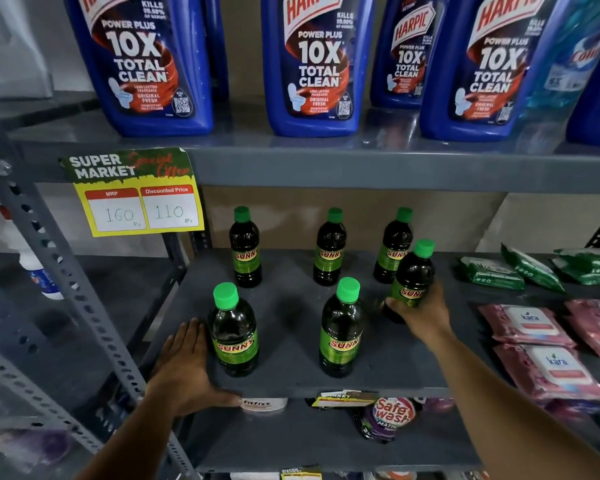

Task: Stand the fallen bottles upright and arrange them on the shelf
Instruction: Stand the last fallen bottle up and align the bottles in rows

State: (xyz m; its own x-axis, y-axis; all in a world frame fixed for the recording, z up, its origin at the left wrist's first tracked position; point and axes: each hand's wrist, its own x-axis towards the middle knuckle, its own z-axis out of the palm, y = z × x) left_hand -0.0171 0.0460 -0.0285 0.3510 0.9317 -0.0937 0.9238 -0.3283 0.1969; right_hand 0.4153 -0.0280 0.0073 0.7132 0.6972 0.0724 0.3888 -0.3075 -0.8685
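1. The left hand point(184, 365) lies flat and open on the front left corner of the grey shelf point(291, 375), palm down, fingers together and pointing toward the back, thumb hooked over the front edge. It grips nothing; the finger side just meets the front-left bottle point(234, 332).
2. The right hand point(421, 315) reaches in from the lower right, arm stretched out, fingers wrapped around the lower half of a held bottle point(413, 275). That bottle leans a little to the right, cap up; whether its base touches the shelf I cannot tell.
3. Six dark bottles with green caps and green "SUNNY" labels in all. Just left of the gripping hand stands the front-middle bottle point(340, 330), upright, and farther left the one beside the flat hand, also upright.
4. Behind the grip, three more stand upright in a back row: the back-right bottle point(394, 245) directly behind the held one and partly hidden by it, the back-middle bottle point(329, 247), and the back-left bottle point(246, 247).
5. To the right of the grip, on the same level, two pink wipe packs point(544, 368) marked "kara" show clearly, with more pink at the frame edge, and beyond them three green packs point(492, 273).
6. Above the grip, on the upper shelf, four blue Harpic bottles point(312, 64) show their labels. A yellow price tag point(136, 195) hangs from that shelf's front edge, up and to the left, reading 160 and 110.
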